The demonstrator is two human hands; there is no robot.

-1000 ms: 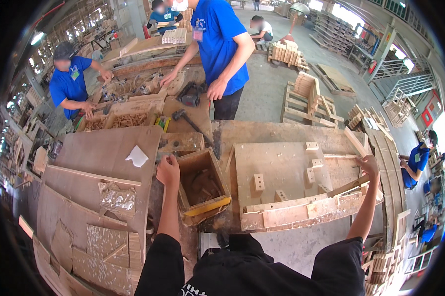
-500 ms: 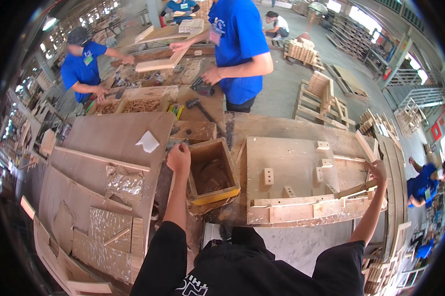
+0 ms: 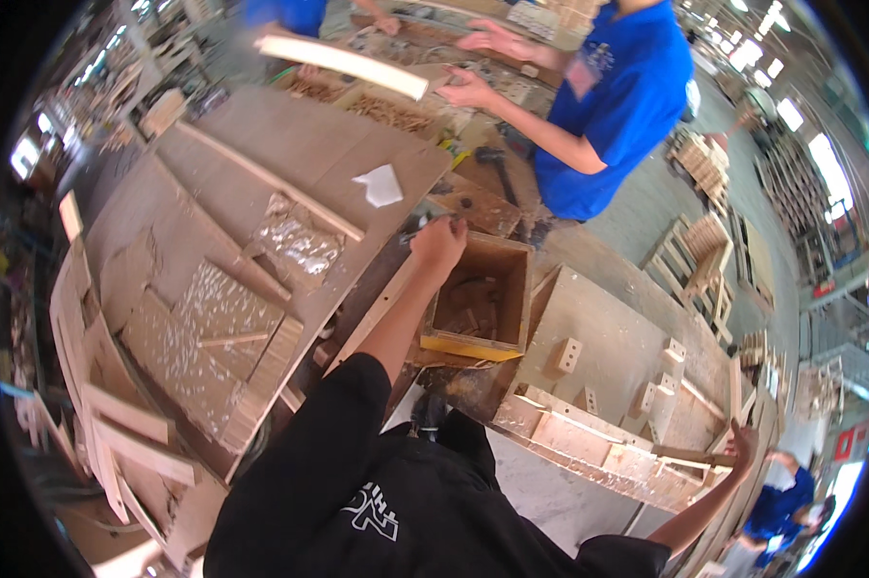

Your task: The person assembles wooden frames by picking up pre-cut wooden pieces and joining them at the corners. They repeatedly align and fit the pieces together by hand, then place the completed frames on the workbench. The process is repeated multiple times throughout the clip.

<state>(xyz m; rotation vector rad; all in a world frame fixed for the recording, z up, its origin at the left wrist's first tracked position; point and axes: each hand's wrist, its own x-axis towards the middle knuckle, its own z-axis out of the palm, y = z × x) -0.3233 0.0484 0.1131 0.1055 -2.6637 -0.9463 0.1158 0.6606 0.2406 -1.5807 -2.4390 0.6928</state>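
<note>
My left hand (image 3: 439,246) is at the upper left corner of an open wooden box (image 3: 475,352) with a yellow front edge. Its fingers are bent together, and what they hold, if anything, is too small to tell. Small wooden pieces (image 3: 478,318) lie inside the box. Far to the right, my right hand (image 3: 741,445) closes around the end of a pale wooden strip (image 3: 735,385), partly hidden by the fingers. It is beside a wooden board (image 3: 589,313) carrying several small drilled blocks (image 3: 569,355) and a row of strips along its near edge.
A large sheet (image 3: 232,226) on the left bears wooden strips, cardboard and a white scrap (image 3: 380,185). A hammer (image 3: 497,173) lies beyond the box. Across the bench, a co-worker in a blue shirt (image 3: 618,106) has both hands near a pale curved wooden piece (image 3: 343,65).
My view has turned, shifting the bench in the picture. Both my hands keep about the same places at the box and board. The co-worker's hands have moved apart near the wooden piece.
</note>
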